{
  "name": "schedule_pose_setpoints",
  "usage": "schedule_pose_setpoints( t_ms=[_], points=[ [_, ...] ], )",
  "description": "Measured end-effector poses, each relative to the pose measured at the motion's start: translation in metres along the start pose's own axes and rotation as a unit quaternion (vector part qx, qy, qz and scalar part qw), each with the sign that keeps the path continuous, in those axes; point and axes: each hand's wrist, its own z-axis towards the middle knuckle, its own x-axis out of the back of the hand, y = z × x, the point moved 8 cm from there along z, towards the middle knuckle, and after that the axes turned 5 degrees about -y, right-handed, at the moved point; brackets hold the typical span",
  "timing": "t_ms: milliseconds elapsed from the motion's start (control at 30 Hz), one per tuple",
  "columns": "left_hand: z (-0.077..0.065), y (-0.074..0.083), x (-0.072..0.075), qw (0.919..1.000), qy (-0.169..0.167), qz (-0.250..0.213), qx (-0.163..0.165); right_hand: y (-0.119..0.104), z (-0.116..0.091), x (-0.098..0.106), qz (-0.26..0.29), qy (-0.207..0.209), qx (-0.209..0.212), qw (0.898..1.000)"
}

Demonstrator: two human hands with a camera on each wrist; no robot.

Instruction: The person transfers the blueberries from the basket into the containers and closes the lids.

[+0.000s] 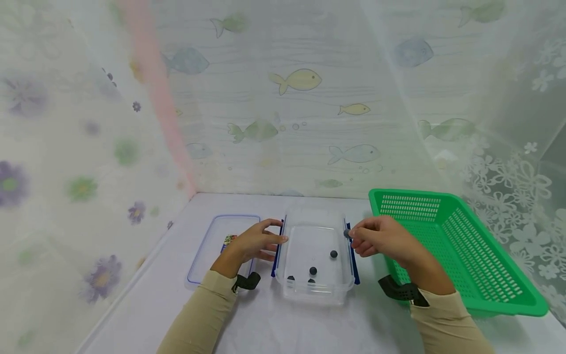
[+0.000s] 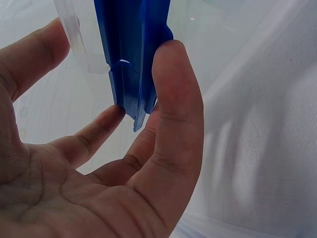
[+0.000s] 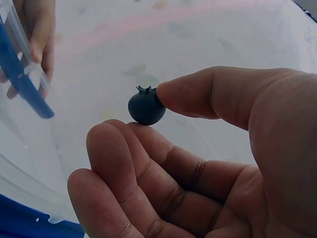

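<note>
A clear plastic container (image 1: pixel 309 246) with blue side latches stands in front of me, several dark blueberries (image 1: pixel 313 271) lying loose in it. My left hand (image 1: pixel 258 241) holds the container's left side, thumb over the rim and fingers at the blue latch (image 2: pixel 131 59). Above the right rim, my right hand (image 1: pixel 384 241) pinches one blueberry (image 3: pixel 147 106) between thumb and index finger. Its small crown points up in the right wrist view, and the other fingers curl below it.
To the left lies a clear lid (image 1: pixel 205 246) with a blue edge and a small colourful label (image 1: pixel 228 242), partly behind the left hand. A large green basket (image 1: pixel 442 196) stands at the right, close beside the right forearm. Patterned curtains (image 1: pixel 265 98) enclose the white table (image 1: pixel 309 329).
</note>
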Motion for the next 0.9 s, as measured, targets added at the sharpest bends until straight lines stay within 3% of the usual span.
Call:
schedule_pose_setpoints(
  t_ms=[900],
  points=[
    [0.0000,-0.0024,-0.0011,0.9999,-0.003,0.006,-0.011,0.0057,0.0015,-0.0019,0.001,0.002,-0.012,1.000]
  ],
)
